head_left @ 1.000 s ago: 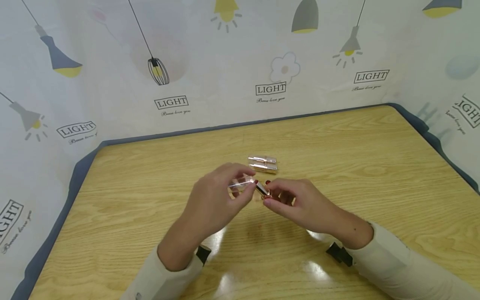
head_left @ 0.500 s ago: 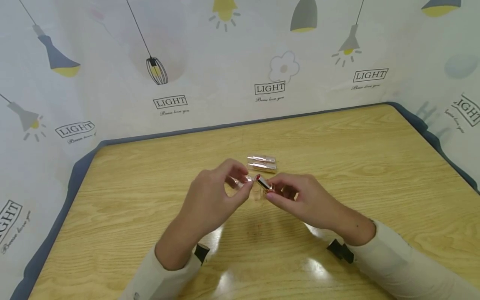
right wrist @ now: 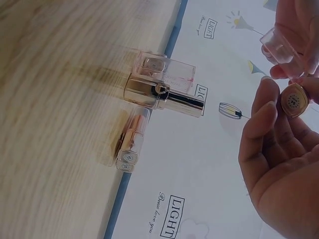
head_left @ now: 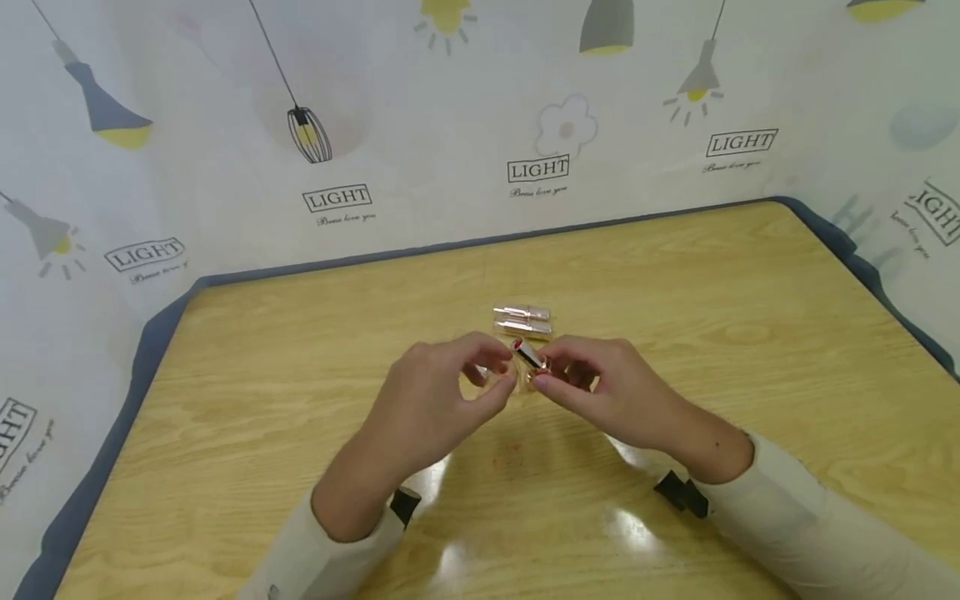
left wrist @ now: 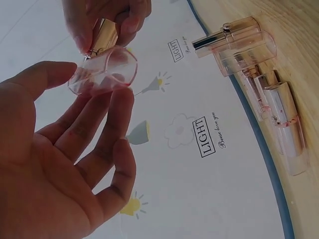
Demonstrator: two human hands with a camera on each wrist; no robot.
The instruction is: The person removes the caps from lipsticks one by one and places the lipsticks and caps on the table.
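Note:
My left hand (head_left: 429,396) holds a clear lipstick cap (left wrist: 119,64) between thumb and fingertips; in the head view the fingers mostly hide it. My right hand (head_left: 626,387) pinches an uncapped lipstick (head_left: 529,356) by its gold base, the silver tube tilted up to the left with its red end showing. In the left wrist view the clear cap overlaps the near end of this lipstick. The base's round label shows in the right wrist view. Another uncapped lipstick (right wrist: 142,92) stands upright on the table, beside a standing clear cap (right wrist: 180,72).
Two capped lipsticks (head_left: 522,321) lie side by side just beyond the hands on the wood-grain table (head_left: 300,350). A pale cloth printed with lamps (head_left: 450,117) rises behind the table's far edge and at both sides.
My right hand has moved a little farther from me, raising the lipstick so its red end faces up more. My left hand has turned the clear cap, now more hidden behind its fingers.

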